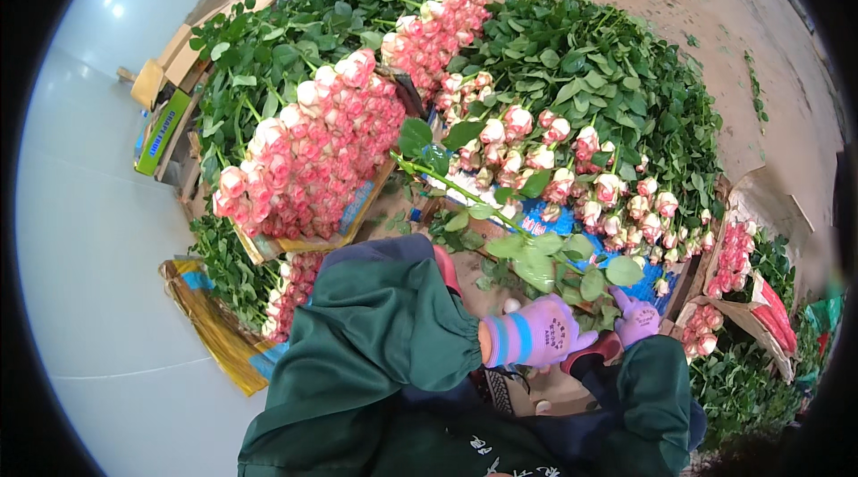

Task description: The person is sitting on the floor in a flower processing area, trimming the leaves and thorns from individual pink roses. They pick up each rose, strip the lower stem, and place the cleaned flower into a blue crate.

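A long leafy rose stem [465,194] slants from the upper left down to the space between my hands. Its bare end points up and away, while broad leaves [534,264] crowd the lower part; no flower head shows on it. My left hand [543,334], in a lilac glove with blue wrist stripes, is closed just below those leaves. Its fingertips are hidden, so what it grips cannot be made out. At the stem's lower right, my right hand [636,318], gloved alike, closes about the stem, the index finger raised beside the leaves.
Pink-and-white roses [313,151] lie in a big stack at left. More roses [608,191] spread over a blue printed sheet [643,276] ahead, under heaped foliage [581,61]. Wrapped bunches [735,258] stand at right. A yellow-edged box [201,307] sits beside the pale wall [98,236].
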{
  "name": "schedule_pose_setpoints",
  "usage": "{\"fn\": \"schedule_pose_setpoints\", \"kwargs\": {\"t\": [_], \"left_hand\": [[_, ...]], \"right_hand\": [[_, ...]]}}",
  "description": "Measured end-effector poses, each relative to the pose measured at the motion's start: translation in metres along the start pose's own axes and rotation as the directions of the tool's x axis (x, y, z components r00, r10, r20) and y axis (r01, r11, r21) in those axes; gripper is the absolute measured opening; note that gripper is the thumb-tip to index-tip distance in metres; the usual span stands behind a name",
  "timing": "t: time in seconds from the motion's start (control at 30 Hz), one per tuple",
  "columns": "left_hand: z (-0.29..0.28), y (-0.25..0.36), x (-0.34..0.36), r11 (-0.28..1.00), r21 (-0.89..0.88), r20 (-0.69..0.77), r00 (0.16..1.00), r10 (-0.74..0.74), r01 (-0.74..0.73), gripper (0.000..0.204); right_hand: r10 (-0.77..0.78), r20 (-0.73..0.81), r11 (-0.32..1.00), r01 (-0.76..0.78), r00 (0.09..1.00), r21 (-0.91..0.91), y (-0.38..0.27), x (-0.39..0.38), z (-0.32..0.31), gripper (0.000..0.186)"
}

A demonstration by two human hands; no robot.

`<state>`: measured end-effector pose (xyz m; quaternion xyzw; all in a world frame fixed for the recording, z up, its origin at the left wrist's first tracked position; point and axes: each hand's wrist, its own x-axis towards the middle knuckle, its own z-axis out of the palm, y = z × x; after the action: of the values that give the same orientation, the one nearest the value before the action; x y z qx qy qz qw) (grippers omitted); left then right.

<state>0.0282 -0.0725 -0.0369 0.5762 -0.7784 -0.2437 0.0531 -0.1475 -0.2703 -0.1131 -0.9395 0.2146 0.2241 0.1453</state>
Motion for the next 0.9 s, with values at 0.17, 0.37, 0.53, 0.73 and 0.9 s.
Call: {"fn": "schedule_pose_setpoints", "kwargs": {"t": [0.17, 0.37, 0.53, 0.73, 0.9], "left_hand": [[-0.002, 0.0, -0.003, 0.999, 0.047, 0.003, 1.0, 0.005, -0.005, 0.049], [0.016, -0.005, -0.011, 1.0, -0.031, -0.054, 0.999, 0.001, -0.003, 0.045], [0.002, -0.007, -0.009, 0.997, 0.043, -0.068, 0.996, 0.062, -0.059, 0.045], [-0.01, -0.003, -0.011, 0.998, 0.046, 0.028, 0.999, -0.034, 0.032, 0.046], [-0.002, -0.001, 0.004, 0.996, 0.085, 0.098, 0.995, 0.019, -0.028, 0.049]], "right_hand": [[0.023, 0.098, 0.994, -0.013, 0.995, -0.107, -0.01, 0.022, 0.046, 0.057], [0.026, 0.237, 0.995, -0.003, 0.971, -0.097, -0.039, 0.049, 0.086, 0.04], [-0.014, 0.167, 1.0, 0.01, 0.986, 0.026, -0.038, 0.059, 0.107, 0.027], [0.101, 0.333, 0.98, -0.151, 0.938, 0.128, -0.044, 0.074, 0.121, 0.028], [0.326, 0.336, 0.921, -0.377, 0.884, 0.098, -0.044, 0.102, 0.102, 0.028]]}}
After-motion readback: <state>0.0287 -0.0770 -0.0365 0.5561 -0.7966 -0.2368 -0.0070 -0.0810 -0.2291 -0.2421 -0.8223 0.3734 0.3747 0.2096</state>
